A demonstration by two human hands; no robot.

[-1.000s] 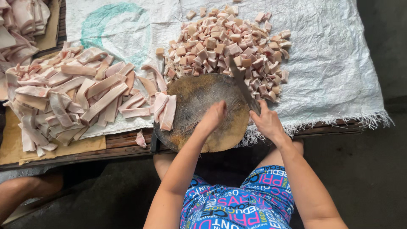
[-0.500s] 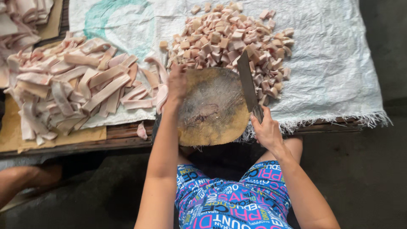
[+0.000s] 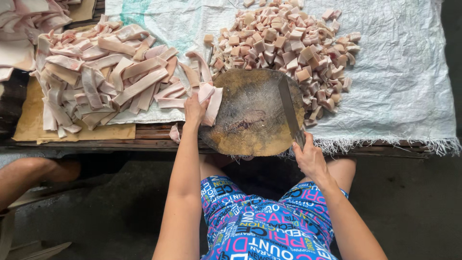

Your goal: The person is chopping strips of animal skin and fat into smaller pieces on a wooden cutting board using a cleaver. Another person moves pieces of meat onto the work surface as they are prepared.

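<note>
a pale meat strip [image 3: 211, 103] is gripped by the left hand [image 3: 195, 110] at the left rim of the round chopping block [image 3: 250, 113], long axis running away from the body, w/ the cleaver [image 3: 288, 108] clenched in the right hand [image 3: 310, 159] at the block's right edge, blade lying roughly parallel.

So the surface [image 3: 149, 143] is a low wooden plank thing, dark slats showing along the front edge. Most of it is covered by a white woven sack [image 3: 409, 86] spread flat, with a frayed fringe hanging off the near edge on the right. On the left there's a sheet of brown cardboard [image 3: 33, 123] lying on the planks, tucked partly under the sack. A round wooden chopping block [image 3: 245, 120], pretty worn and stained, sits at the front edge and overhangs it a bit. Below is dark concrete floor [image 3: 418, 207].
</note>
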